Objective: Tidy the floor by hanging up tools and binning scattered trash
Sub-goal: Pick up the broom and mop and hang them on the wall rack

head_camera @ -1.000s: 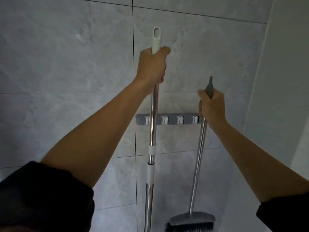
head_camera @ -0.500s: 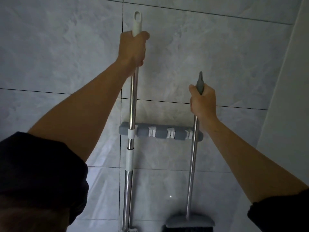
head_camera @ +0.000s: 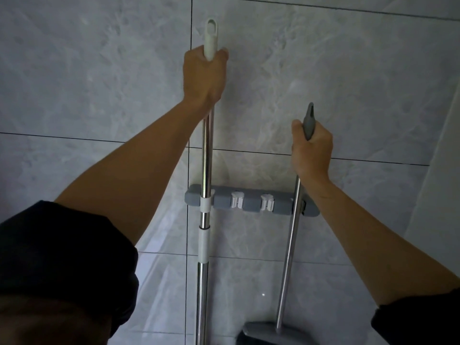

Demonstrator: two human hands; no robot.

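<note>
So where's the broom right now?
Right of centre in the head view: the broom sits at the right end of the wall rack, its top gripped by the right hand.

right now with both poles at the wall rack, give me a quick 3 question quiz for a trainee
1. True or false: the left hand grips the white-tipped pole.
2. How many white clips on the grey rack hold no pole? A) one B) two C) four
3. Fill in: the right hand grips the broom pole, whose tip is ___.
Key: 1 true; 2 B; 3 grey.
</note>
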